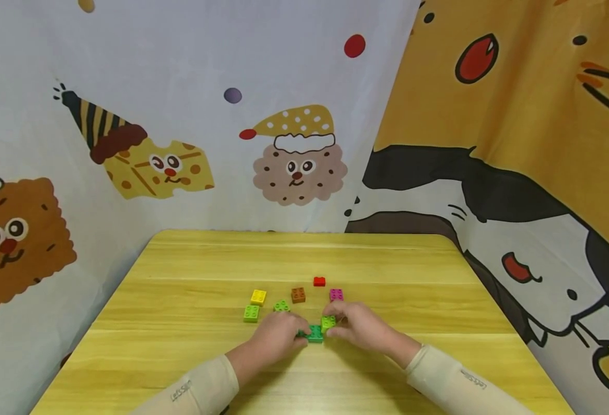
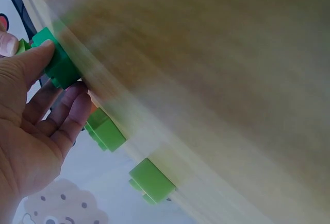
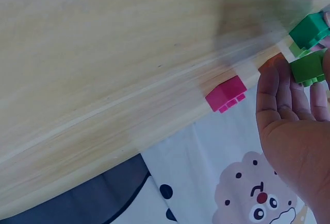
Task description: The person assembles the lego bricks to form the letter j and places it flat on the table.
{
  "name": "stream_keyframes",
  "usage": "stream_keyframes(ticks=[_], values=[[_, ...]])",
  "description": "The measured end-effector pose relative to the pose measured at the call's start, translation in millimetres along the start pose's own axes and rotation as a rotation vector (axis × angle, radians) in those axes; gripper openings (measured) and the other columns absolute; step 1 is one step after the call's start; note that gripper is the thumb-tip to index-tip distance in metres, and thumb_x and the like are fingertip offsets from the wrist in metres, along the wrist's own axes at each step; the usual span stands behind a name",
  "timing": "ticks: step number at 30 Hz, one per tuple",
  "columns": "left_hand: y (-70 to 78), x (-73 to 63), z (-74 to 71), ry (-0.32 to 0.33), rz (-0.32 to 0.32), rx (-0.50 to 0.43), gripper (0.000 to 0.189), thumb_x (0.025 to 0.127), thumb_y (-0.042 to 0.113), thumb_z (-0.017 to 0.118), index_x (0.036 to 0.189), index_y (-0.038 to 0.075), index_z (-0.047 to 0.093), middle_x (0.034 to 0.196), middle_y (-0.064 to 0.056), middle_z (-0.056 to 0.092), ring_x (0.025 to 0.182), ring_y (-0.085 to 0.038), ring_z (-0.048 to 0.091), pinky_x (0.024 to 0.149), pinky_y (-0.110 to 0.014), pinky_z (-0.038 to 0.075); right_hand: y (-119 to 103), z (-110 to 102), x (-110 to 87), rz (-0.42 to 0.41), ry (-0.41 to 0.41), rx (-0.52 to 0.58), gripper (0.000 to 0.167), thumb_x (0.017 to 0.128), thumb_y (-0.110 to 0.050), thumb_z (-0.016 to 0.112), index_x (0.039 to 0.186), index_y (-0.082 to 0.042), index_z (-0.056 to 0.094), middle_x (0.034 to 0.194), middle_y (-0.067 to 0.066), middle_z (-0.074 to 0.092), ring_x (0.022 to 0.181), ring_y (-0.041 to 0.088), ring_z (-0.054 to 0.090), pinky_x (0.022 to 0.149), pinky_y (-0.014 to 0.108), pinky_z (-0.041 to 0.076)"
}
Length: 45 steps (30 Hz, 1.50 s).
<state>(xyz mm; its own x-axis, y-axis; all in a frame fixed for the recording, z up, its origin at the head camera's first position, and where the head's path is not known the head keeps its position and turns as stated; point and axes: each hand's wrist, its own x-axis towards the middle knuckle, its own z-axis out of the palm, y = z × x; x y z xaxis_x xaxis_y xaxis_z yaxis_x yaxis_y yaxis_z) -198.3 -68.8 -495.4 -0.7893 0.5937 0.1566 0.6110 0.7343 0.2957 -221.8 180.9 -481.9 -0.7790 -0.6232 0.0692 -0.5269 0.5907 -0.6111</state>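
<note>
Sleeves, two: left sleeve [image 1: 208, 383] and right sleeve [image 1: 454, 372], both cream with dark lettering, at the near side of the scene.

Left hand [image 1: 278, 335]: thumb and fingers pinching a dark green brick [image 1: 315, 333], near the middle of the tabletop [image 1: 413, 271]. Brick shows studs on its upper face in the head view; the hand covers its left end.

Right hand [image 1: 362, 326]: thumb and fingers gripping a light green brick [image 1: 328, 323], studded, just beside the right end of the dark green brick; whether the two touch cannot be told.

Loose bricks on the tabletop, six, all beyond or to the left of the hands:
- Second light green brick [image 1: 251, 313], leftward of the left hand.
- Yellow brick [image 1: 258, 297], just beyond the second light green brick.
- Third light green brick [image 1: 281, 305], just beyond the left hand, its near part hidden.
- Brown brick [image 1: 298, 295], beyond and to the right of the third light green brick.
- Red brick [image 1: 319, 281], farthest from the person.
- Magenta brick [image 1: 336, 294], just beyond the right hand.

Backdrop: white cloth [image 1: 190, 34] printed with a cheese wedge [image 1: 154, 170] in a striped hat, round biscuit [image 1: 299, 184] in a spotted cap, square brown biscuit [image 1: 40, 230]; large cartoon animals at right.
</note>
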Motion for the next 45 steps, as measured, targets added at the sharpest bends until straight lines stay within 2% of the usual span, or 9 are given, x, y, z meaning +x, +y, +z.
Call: stream_keyframes(ticks=[17,29,36,45], values=[[-0.1,-0.2,1.0,0.018,0.008,-0.003,0.015,0.087,0.021,0.089,0.101,0.019,0.084,0.105,0.006,0.083,0.099,-0.011,0.078,0.087,-0.029,0.063,-2,8,-1.9,-0.021,-0.011,0.012,0.026,0.097,-0.025,0.080,0.121,-0.020,0.072,0.116,-0.008,0.076,0.104,0.010,0.073,0.092,0.030,0.063],[1.6,-0.7,0.5,0.017,-0.001,-0.008,0.014,0.087,0.021,0.089,0.100,0.019,0.083,0.102,0.006,0.083,0.096,-0.010,0.078,0.086,-0.029,0.062,-1,14,-2.2,-0.056,0.018,0.003,0.027,0.096,-0.026,0.081,0.121,-0.020,0.072,0.114,-0.008,0.076,0.100,0.008,0.072,0.088,0.032,0.063],[1.3,-0.7,0.4,0.019,0.003,-0.002,0.015,0.087,0.022,0.089,0.100,0.020,0.083,0.103,0.006,0.083,0.096,-0.009,0.078,0.085,-0.028,0.062,-2,16,-2.1,-0.062,0.024,0.026,0.024,0.100,-0.029,0.077,0.122,-0.020,0.074,0.114,-0.006,0.077,0.098,0.004,0.070,0.086,0.024,0.062],[1.2,-0.7,0.8,0.017,0.003,0.002,0.015,0.088,0.022,0.089,0.101,0.020,0.083,0.104,0.006,0.083,0.098,-0.010,0.078,0.087,-0.029,0.062,0,18,-1.4,-0.049,0.035,0.020,0.025,0.101,-0.030,0.075,0.123,-0.017,0.073,0.114,-0.004,0.077,0.097,0.004,0.070,0.084,0.023,0.061]])
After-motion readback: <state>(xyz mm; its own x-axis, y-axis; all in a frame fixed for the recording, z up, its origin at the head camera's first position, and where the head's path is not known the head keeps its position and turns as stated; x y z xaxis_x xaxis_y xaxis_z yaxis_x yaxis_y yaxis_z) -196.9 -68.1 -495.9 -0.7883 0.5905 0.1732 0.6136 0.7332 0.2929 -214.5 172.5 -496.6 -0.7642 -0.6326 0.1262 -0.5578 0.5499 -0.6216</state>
